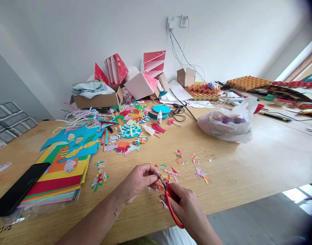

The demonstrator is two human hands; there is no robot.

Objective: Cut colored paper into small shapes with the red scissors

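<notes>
Over the near edge of the pale wooden worktop (pixel 237 163), the right hand (pixel 185 200) was wrapped round the red-handled metal scissors (pixel 173 211), fingers curled about the loops. The blades pointed away from that edge and toward the left hand (pixel 143 177), their tips at its fingertips. The left thumb and forefinger were pressed together; whether they pinched a scrap between them could not be made out.

Toward the near left corner, a black flat phone (pixel 20 189) overlapped a stack of multicoloured paper sheets (pixel 56 183). Beneath and just beyond the hands lay a loose scatter of pink, red and yellow paper clippings (pixel 172 173), with a small heap of mixed paper bits (pixel 99 179) on the left.

Farther in, patterned paper fish (pixel 78 151) rested on bright blue sheets (pixel 51 139). A round turquoise wavy-layered paper piece (pixel 130 130) stood midway between the left and right edges' halves, left of a white plastic bag (pixel 224 127) with purple contents. Near the far edge were an upright white bottle (pixel 159 118), a brown cardboard box (pixel 94 101) holding pale blue cloth (pixel 93 90), and an orange moulded egg tray (pixel 247 82) toward the far right corner.
</notes>
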